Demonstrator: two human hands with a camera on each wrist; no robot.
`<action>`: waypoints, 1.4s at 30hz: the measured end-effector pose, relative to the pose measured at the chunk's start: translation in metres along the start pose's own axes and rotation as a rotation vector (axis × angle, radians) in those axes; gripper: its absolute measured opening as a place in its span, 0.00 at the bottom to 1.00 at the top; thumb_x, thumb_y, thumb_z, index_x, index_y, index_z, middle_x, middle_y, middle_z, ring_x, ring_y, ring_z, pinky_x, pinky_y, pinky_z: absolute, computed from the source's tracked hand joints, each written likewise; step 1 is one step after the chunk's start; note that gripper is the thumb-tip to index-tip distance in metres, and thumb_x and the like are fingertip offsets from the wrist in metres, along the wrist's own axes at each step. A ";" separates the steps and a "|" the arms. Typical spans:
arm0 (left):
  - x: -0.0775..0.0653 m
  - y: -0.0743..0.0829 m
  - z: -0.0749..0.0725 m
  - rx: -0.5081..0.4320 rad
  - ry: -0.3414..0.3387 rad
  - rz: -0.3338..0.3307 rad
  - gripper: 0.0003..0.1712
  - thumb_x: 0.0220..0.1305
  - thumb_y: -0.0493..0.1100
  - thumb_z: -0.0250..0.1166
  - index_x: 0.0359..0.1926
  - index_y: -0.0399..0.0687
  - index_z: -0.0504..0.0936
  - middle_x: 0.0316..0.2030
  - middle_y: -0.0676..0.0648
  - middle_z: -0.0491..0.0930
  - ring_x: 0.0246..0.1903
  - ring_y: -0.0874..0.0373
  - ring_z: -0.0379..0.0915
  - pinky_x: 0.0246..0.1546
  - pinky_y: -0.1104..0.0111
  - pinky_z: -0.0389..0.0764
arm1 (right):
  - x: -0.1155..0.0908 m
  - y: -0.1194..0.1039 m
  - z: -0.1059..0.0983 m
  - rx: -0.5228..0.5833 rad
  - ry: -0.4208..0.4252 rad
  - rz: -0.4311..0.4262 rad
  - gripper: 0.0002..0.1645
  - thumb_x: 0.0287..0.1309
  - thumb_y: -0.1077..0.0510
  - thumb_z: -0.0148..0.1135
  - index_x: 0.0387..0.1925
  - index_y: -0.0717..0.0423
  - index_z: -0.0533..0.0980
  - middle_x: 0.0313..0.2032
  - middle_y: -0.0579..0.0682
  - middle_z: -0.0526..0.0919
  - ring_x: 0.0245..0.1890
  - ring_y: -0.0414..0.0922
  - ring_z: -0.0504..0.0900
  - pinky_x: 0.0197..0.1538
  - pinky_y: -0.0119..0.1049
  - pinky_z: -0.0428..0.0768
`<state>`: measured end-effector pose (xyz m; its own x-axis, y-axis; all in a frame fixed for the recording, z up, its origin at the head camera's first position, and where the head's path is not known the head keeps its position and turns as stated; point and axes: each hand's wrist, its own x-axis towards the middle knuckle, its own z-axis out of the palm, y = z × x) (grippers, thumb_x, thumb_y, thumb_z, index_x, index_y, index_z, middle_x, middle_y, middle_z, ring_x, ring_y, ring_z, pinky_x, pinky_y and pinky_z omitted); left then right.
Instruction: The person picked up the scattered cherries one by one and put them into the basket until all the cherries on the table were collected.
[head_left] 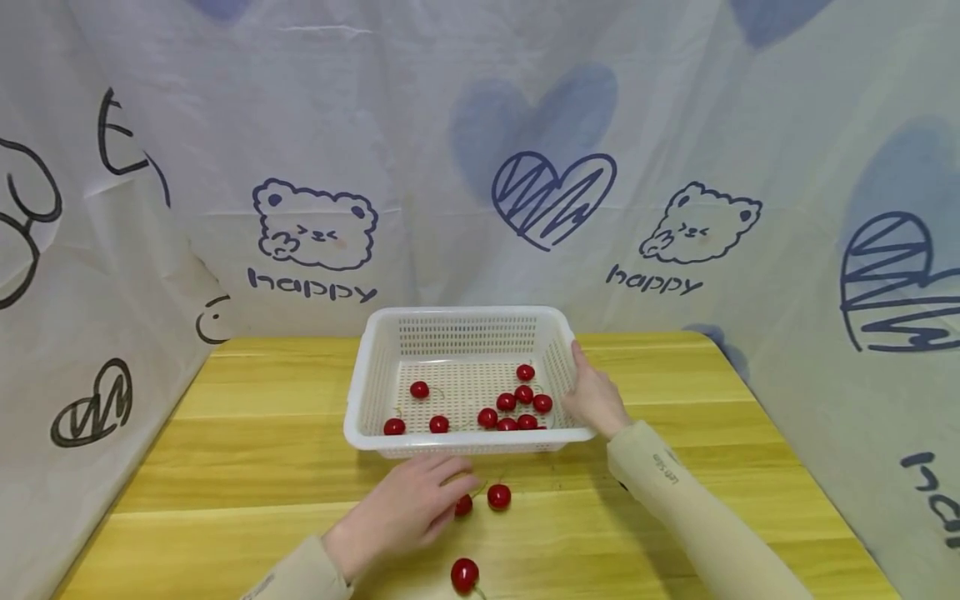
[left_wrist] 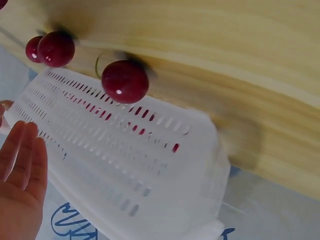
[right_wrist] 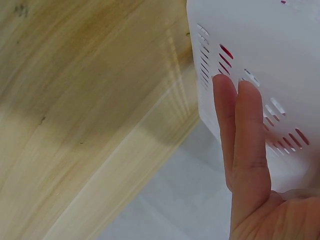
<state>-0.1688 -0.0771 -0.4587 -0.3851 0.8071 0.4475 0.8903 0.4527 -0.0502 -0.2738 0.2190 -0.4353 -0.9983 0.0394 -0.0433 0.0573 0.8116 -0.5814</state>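
Observation:
A white perforated plastic basket [head_left: 358,379] holds several red cherries [head_left: 420,389]. My right hand [head_left: 596,396] grips its right side, with straight fingers [right_wrist: 248,130] against the outer wall and the thumb side over the rim. Below the basket's front wall hovers my left hand [head_left: 408,504], its fingers [left_wrist: 37,170] extended and holding nothing. It partly covers one cherry [head_left: 463,505] on the table; whether it touches that cherry I cannot tell. A second cherry [head_left: 498,497] sits just to the right, and a third [head_left: 465,575] with a stem lies nearer me.
The wood-grain table [head_left: 247,467] carries everything. Behind it and along both sides hangs a pale cloth [head_left: 435,242] printed with hearts, bears and lettering. The basket's back edge stands close to the cloth.

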 end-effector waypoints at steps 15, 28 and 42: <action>-0.024 -0.006 0.007 0.027 -0.155 -0.170 0.23 0.56 0.43 0.64 0.55 0.49 0.76 0.55 0.45 0.75 0.55 0.48 0.70 0.56 0.53 0.70 | -0.002 0.000 -0.001 0.018 -0.008 0.001 0.61 0.44 0.72 0.57 0.74 0.48 0.36 0.48 0.67 0.77 0.22 0.47 0.79 0.22 0.35 0.79; -0.042 -0.016 0.005 0.052 -0.198 -0.318 0.27 0.55 0.44 0.65 0.59 0.50 0.74 0.55 0.45 0.73 0.54 0.48 0.68 0.54 0.52 0.70 | 0.000 0.000 0.000 -0.005 0.002 -0.011 0.61 0.45 0.71 0.58 0.74 0.49 0.36 0.48 0.67 0.77 0.24 0.48 0.79 0.22 0.35 0.79; -0.045 -0.018 0.001 0.054 -0.249 -0.354 0.28 0.56 0.46 0.65 0.59 0.49 0.73 0.56 0.43 0.73 0.51 0.44 0.70 0.50 0.49 0.73 | -0.001 -0.001 -0.001 -0.014 0.000 -0.004 0.61 0.45 0.70 0.58 0.74 0.49 0.36 0.46 0.66 0.78 0.22 0.47 0.79 0.22 0.35 0.78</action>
<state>-0.1682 -0.1212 -0.4789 -0.7169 0.6625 0.2172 0.6815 0.7316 0.0178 -0.2732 0.2187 -0.4337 -0.9985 0.0366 -0.0410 0.0534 0.8196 -0.5704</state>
